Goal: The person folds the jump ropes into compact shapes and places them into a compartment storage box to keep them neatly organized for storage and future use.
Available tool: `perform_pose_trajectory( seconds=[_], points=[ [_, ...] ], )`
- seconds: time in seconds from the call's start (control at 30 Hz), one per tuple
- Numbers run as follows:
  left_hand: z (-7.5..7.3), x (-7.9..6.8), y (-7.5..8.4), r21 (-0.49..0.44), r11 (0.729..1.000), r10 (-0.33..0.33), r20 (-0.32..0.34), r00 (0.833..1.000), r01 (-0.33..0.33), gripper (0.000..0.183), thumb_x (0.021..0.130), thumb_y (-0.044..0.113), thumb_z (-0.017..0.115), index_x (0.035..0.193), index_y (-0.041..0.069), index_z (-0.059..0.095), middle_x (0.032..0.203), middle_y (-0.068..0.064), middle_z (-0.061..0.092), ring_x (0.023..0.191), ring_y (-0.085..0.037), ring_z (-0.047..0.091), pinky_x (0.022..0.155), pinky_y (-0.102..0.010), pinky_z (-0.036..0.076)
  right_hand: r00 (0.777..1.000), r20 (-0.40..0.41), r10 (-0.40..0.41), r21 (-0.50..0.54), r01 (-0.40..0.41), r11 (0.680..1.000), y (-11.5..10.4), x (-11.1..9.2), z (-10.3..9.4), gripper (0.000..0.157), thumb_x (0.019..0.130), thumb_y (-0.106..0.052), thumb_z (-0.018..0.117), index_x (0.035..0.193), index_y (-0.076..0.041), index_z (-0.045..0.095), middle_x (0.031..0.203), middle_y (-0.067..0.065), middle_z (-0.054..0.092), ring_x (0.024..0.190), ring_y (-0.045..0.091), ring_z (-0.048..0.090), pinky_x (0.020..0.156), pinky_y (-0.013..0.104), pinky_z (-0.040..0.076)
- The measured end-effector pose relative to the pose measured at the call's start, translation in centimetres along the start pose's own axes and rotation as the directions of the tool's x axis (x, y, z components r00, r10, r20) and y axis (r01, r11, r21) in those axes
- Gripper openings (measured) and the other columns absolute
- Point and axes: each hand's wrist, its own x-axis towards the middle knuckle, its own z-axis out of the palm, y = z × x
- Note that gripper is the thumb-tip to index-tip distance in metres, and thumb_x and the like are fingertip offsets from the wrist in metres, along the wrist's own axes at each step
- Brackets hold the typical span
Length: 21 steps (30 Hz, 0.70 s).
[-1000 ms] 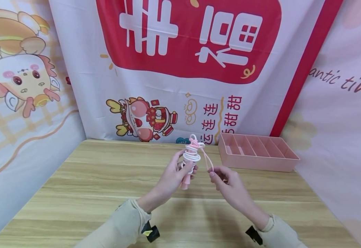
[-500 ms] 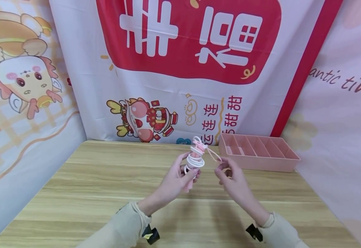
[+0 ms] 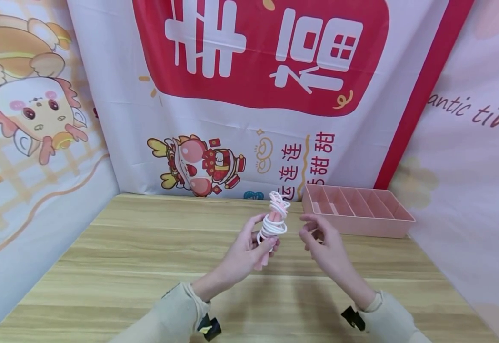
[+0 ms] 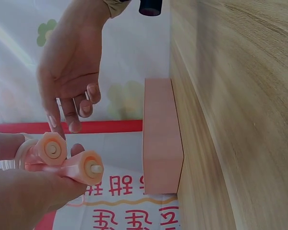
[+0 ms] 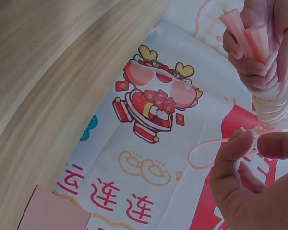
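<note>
A jump rope with two pink handles and white cord (image 3: 273, 227) is held up over the table in my left hand (image 3: 249, 245), whose thumb presses against the bundle. The cord winds round the handles in several turns, with loops at the top. In the left wrist view the ends of both handles (image 4: 87, 167) stick out of the left hand (image 4: 24, 191). My right hand (image 3: 324, 240) hovers to the right of the bundle, apart from it, fingers loosely bent and holding nothing. A thin pink loop (image 5: 201, 165) shows behind the right hand's fingers (image 5: 230, 163) in the right wrist view.
A pink box with several compartments (image 3: 356, 224) stands at the back right of the wooden table (image 3: 146, 257). Printed cloths (image 3: 116, 95) hang behind the table and at both sides. A dark wrist camera (image 3: 210, 327) sits at the left cuff.
The right hand has let go of the cord loop it was pulling to the right. The left hand has shifted slightly right with the jump rope.
</note>
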Motion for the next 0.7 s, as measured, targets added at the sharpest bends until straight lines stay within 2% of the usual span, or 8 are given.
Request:
perform_pose_trajectory(
  seconds=[0.13,0.27,0.37,0.5,0.6,0.7],
  points=[
    [0.1,0.0,-0.1,0.009,1.0,0.014,-0.001,1.0,-0.014,0.054,0.102,0.015,0.055,0.149,0.022,0.031,0.115,-0.014,0.063,0.102,-0.027,0.062,0.089,-0.049,0.05,0.998,-0.018,-0.064,0.022,0.064,0.998,-0.3,-0.3,0.2,0.026,0.098,-0.013,0.063,0.123,-0.006,0.062,0.098,0.01,0.061,0.077,0.025,0.058,0.053,0.029,0.05],
    [0.2,0.0,-0.3,0.025,0.999,0.03,-0.015,0.999,-0.029,0.053,0.102,0.015,0.056,0.148,0.021,0.031,0.112,-0.014,0.064,0.099,-0.027,0.063,0.082,-0.042,0.054,0.994,-0.007,-0.111,0.031,0.111,0.993,-0.5,-0.7,0.5,0.024,0.098,-0.015,0.063,0.12,-0.005,0.064,0.101,0.009,0.063,0.083,0.026,0.059,0.057,0.031,0.053],
    [0.4,0.0,-0.3,0.025,0.999,0.027,-0.036,0.999,-0.027,0.053,0.102,0.017,0.055,0.149,0.02,0.03,0.114,-0.013,0.064,0.099,-0.026,0.063,0.077,-0.035,0.054,0.993,0.03,-0.112,0.007,0.111,0.994,-0.7,-1.2,0.7,0.023,0.098,-0.019,0.063,0.117,-0.005,0.066,0.1,0.007,0.065,0.084,0.026,0.06,0.059,0.032,0.054],
    [0.6,-0.1,-0.1,0.012,1.0,0.014,-0.063,0.998,-0.013,0.052,0.103,0.018,0.054,0.149,0.021,0.029,0.119,-0.014,0.063,0.102,-0.025,0.063,0.075,-0.035,0.054,0.99,0.07,-0.122,-0.029,0.124,0.992,-0.9,-1.7,1.1,0.023,0.097,-0.021,0.065,0.114,-0.006,0.068,0.098,0.004,0.065,0.083,0.022,0.061,0.062,0.031,0.054],
    [0.8,-0.1,-0.1,0.01,1.0,0.012,-0.079,0.997,-0.011,0.053,0.102,0.018,0.055,0.149,0.02,0.03,0.122,-0.016,0.063,0.102,-0.025,0.064,0.074,-0.037,0.053,0.988,0.072,-0.134,-0.038,0.137,0.99,-1.1,-1.9,1.4,0.023,0.095,-0.019,0.068,0.114,-0.006,0.068,0.097,0.002,0.065,0.084,0.02,0.061,0.065,0.032,0.054],
    [0.9,-0.1,-0.1,0.016,1.0,0.015,-0.103,0.995,-0.013,0.054,0.101,0.018,0.057,0.149,0.014,0.033,0.124,-0.015,0.062,0.105,-0.025,0.063,0.079,-0.037,0.053,0.989,0.062,-0.134,-0.039,0.137,0.99,-1.3,-2.1,1.6,0.024,0.092,-0.018,0.071,0.112,-0.006,0.068,0.096,0.002,0.064,0.084,0.02,0.061,0.067,0.032,0.054]
  ],
)
